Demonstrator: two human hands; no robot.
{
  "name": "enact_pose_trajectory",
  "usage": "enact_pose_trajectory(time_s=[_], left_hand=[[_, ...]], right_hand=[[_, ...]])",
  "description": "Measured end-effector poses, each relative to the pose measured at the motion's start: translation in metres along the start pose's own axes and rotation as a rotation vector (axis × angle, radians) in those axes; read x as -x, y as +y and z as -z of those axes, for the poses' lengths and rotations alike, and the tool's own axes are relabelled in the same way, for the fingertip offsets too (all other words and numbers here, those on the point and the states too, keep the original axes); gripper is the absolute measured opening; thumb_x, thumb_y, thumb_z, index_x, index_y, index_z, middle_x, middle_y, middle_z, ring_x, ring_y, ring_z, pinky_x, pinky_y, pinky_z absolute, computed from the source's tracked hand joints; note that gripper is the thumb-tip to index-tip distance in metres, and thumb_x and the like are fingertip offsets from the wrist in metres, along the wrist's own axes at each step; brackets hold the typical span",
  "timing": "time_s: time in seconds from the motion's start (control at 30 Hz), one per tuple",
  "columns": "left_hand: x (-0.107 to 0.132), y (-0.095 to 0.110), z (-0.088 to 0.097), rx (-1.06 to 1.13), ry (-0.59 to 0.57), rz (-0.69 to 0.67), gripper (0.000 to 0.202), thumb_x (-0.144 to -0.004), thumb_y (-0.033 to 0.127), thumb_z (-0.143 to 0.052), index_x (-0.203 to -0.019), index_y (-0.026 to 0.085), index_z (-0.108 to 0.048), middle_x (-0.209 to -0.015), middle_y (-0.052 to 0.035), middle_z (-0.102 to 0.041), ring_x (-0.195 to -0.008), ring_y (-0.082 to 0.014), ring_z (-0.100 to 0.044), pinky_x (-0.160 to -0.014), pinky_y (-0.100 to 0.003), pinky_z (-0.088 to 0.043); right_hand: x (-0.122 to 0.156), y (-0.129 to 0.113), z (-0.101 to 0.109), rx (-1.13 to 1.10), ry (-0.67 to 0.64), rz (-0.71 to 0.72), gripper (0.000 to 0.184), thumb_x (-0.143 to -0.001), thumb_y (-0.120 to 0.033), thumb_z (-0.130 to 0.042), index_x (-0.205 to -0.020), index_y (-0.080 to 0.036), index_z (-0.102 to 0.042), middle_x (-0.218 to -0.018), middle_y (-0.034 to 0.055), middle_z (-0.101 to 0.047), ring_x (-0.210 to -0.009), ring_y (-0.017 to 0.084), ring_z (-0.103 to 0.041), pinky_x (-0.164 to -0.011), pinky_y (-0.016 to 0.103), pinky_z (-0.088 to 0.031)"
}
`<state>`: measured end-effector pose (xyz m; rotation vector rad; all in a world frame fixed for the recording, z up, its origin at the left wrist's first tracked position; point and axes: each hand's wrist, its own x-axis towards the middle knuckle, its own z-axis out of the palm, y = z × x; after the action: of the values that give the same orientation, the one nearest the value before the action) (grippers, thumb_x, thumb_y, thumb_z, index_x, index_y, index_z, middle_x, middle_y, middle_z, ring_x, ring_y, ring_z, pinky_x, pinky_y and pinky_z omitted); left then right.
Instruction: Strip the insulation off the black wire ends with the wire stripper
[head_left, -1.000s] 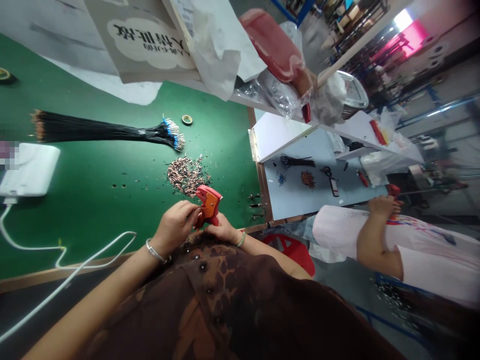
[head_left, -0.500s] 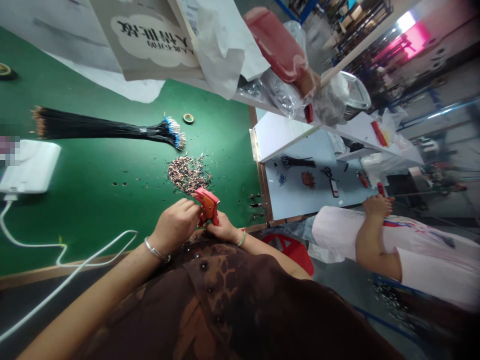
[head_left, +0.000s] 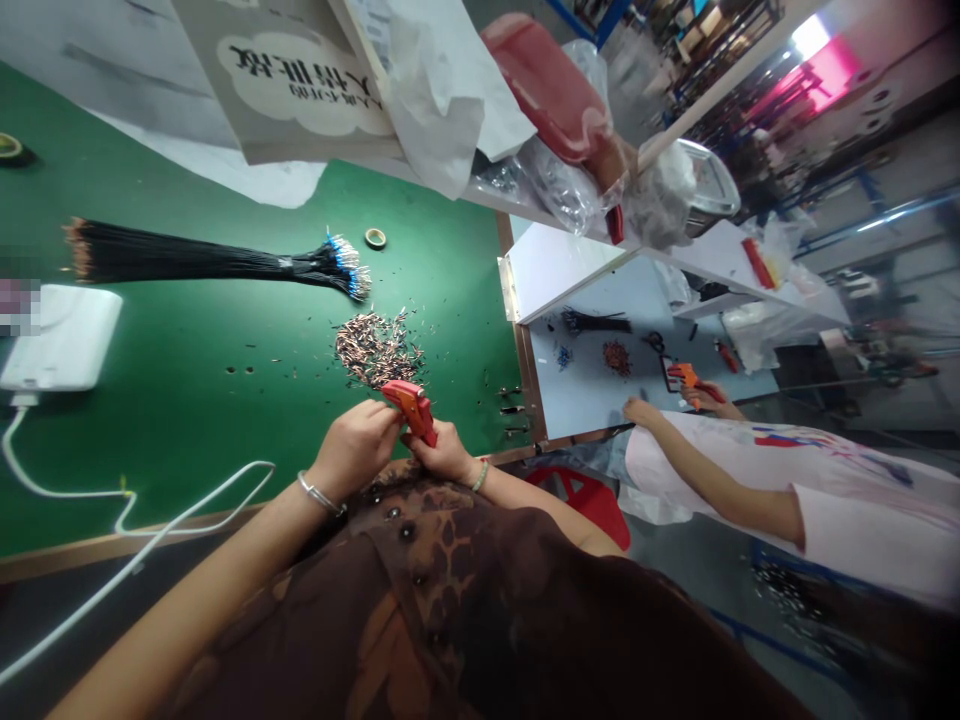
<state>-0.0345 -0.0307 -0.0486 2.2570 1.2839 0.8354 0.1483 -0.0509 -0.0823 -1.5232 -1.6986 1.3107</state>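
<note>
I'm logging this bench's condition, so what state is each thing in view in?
Red tool: in the right hand; open or closed, unclear.
Left hand: fingers curled by the tool; grip hidden.
Wire bundle: lying flat, blue end splayed.
Scraps: loose, heaped.
Tape roll: lying flat.
White box: cable plugged in.
Orange tool: in a co-worker's hand.
</note>
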Motion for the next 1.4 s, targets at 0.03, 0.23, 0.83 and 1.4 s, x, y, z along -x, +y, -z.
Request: enact_pose_trajectory(time_s=[0.03,0.23,0.83,1.4], left_hand=[[0.000,-0.001,-0.002,0.023,-0.002,0.013,0.028,-0.094,0.023,-0.044,-0.077,0.016,-0.064,-0.073,-0.0051,-0.063,-0.067,-0.0159,-0.054,-0.063,-0.027,-0.042],[0.004,-0.013,-0.016,0.125,0.001,0.109,0.032,-0.094,0.028,-0.044,-0.071,0.017,-0.064,-0.068,-0.0048,-0.061,-0.065,-0.0154,-0.055,-0.063,-0.026,-0.043],[0.023,-0.120,-0.071,-0.019,0.023,0.571,0.035,-0.086,0.043,-0.048,-0.091,0.018,-0.072,-0.114,-0.0144,-0.065,-0.112,-0.0299,-0.055,-0.097,-0.045,-0.041],[-0.035,-0.124,-0.094,-0.194,-0.160,0.345,0.057,-0.095,0.045,-0.038,-0.145,0.018,-0.040,-0.159,-0.0134,-0.022,-0.148,-0.0308,-0.013,-0.116,-0.052,-0.010]], right_hand=[[0.000,0.001,-0.001,-0.007,0.001,-0.009,0.037,-0.081,-0.051,-0.058,-0.072,-0.015,-0.052,-0.059,-0.0036,-0.046,-0.057,0.010,-0.039,-0.056,0.022,-0.035],[-0.005,0.007,-0.006,-0.192,-0.057,-0.118,0.041,-0.080,-0.054,-0.061,-0.072,-0.016,-0.049,-0.055,-0.0052,-0.044,-0.054,0.009,-0.041,-0.053,0.022,-0.035],[0.002,0.098,0.030,-0.595,0.116,-0.553,0.032,-0.070,-0.027,-0.070,-0.093,-0.015,-0.050,-0.064,-0.0041,-0.058,-0.053,0.012,-0.060,-0.059,0.028,-0.050],[0.001,0.111,0.034,-0.686,0.096,-0.590,0.036,-0.071,-0.031,-0.069,-0.098,-0.014,-0.053,-0.069,0.0008,-0.066,-0.059,0.017,-0.067,-0.059,0.030,-0.053]])
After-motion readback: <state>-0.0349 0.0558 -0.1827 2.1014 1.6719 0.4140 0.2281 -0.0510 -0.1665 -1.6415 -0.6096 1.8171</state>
